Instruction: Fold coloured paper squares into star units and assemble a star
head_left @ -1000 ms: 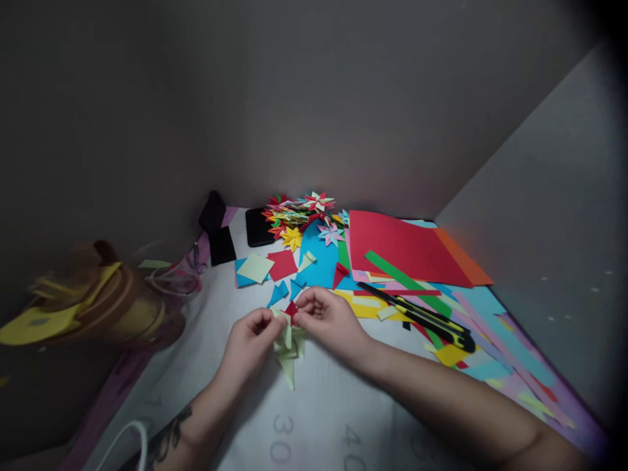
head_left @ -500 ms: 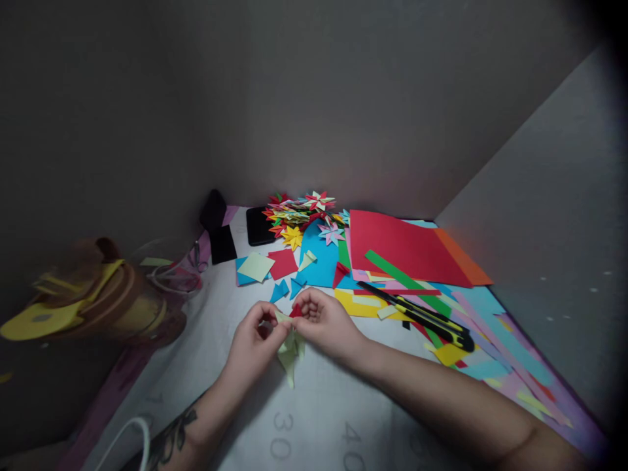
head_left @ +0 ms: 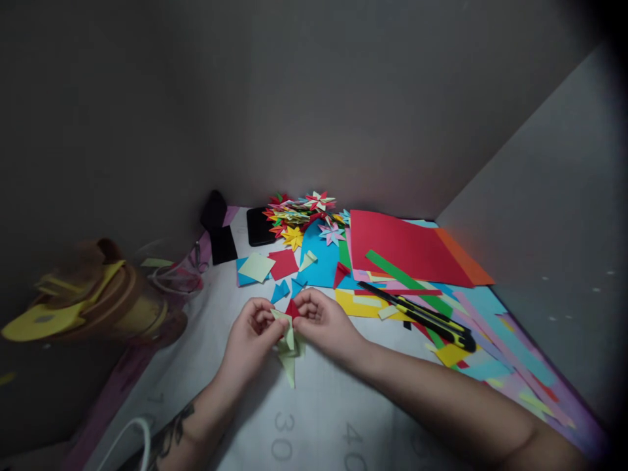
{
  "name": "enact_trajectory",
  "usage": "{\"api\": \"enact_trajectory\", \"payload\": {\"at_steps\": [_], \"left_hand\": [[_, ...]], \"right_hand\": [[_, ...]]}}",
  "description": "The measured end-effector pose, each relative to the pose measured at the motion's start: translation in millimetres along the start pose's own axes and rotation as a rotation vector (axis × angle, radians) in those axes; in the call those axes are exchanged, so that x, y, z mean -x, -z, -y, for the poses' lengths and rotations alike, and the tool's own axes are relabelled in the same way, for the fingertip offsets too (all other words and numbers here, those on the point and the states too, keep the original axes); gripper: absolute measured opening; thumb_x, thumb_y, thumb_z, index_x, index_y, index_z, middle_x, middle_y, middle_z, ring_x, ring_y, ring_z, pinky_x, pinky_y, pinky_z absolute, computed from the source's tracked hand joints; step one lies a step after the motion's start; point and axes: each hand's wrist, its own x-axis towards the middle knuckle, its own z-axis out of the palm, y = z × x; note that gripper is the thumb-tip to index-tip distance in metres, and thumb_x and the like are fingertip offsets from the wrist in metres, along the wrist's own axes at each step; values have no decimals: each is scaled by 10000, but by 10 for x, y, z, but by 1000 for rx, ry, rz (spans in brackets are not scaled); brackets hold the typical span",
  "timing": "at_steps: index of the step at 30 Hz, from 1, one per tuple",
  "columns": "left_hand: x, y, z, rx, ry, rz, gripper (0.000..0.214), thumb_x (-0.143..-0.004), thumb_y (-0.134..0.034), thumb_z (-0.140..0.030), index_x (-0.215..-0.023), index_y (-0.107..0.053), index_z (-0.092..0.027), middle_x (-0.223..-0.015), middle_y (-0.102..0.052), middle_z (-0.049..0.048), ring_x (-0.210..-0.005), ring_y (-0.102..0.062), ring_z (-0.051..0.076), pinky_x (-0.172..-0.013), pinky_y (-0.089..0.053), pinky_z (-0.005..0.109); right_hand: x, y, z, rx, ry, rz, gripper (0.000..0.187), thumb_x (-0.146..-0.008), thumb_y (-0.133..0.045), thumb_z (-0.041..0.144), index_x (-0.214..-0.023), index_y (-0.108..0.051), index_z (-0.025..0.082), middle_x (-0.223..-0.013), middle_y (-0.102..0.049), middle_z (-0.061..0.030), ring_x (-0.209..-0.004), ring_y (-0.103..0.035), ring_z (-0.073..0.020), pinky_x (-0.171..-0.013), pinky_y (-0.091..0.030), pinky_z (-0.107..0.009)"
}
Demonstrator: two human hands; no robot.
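Between thumb and fingers, my left hand point(head_left: 255, 330) pinches a pale green folded paper piece point(head_left: 288, 366) whose points hang down. A small red folded paper piece point(head_left: 292, 309) sits against its upper edge, pinched by my right hand point(head_left: 321, 320). Both hands are close together, fingertips nearly touching; how the two papers join is partly hidden by the fingers. Just beyond them lie blue folded pieces point(head_left: 280, 291), a pale green folded piece point(head_left: 309, 261) and another red folded piece point(head_left: 341, 274).
Paper star flowers point(head_left: 293, 237) are heaped at the back beside a black phone point(head_left: 260, 226). Square papers point(head_left: 256, 267) lie at left. Red sheets point(head_left: 402, 248), a utility knife point(head_left: 426, 320) and paper strips spread rightward. A brown pot-like container point(head_left: 122, 294) stands at far left.
The red piece has come up and shows more between my fingertips. My left fingers have shifted slightly left, and the pale green piece shows more of its upper part.
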Motion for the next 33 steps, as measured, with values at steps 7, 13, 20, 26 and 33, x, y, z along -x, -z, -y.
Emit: {"api": "enact_trajectory", "payload": {"at_steps": [7, 13, 20, 26, 33], "left_hand": [[48, -13, -48, -205, -143, -89, 253, -666, -673, -224, -874, -533, -190, -715, -567, -22, -642, -553, 112, -535, -470, 199], [87, 2, -62, -370, -278, -24, 60, -743, -603, -232, -728, -608, -174, -877, -623, 59, -844, -595, 177, -632, -513, 238], [53, 85, -38, -557, -413, 27, 114, -821, -514, -226, -799, -619, -188, -955, -637, 82, -913, -596, 187, -678, -509, 248], [-25, 175, -9, -847, -590, 102, 197, -807, -490, -158, -909, -645, -224, -1099, -557, 86, -977, -552, 195, -819, -470, 313], [-48, 169, -56, -825, -574, 174, 140, -806, -457, -143, -763, -580, -194, -998, -542, 75, -954, -531, 184, -807, -449, 294]], "right_hand": [[10, 2, 22, -12, 20, -9, 219, -662, -573, 124, -865, -514, 184, -731, -557, 26, -677, -556, -101, -614, -436, -214], [11, 14, 20, 13, 53, -21, 198, -676, -567, 133, -858, -510, 186, -740, -578, 19, -684, -567, -109, -603, -446, -222], [-4, 43, 42, 51, 67, -44, 183, -685, -559, 144, -852, -504, 191, -728, -580, 23, -670, -571, -111, -595, -448, -225], [-1, 56, 43, 89, 52, -37, 199, -681, -543, 123, -866, -509, 188, -736, -571, 24, -672, -567, -108, -592, -447, -219], [-13, 69, 2, 125, 68, -29, 213, -677, -533, 109, -873, -509, 189, -723, -554, 34, -653, -556, -97, -567, -440, -202]]}}
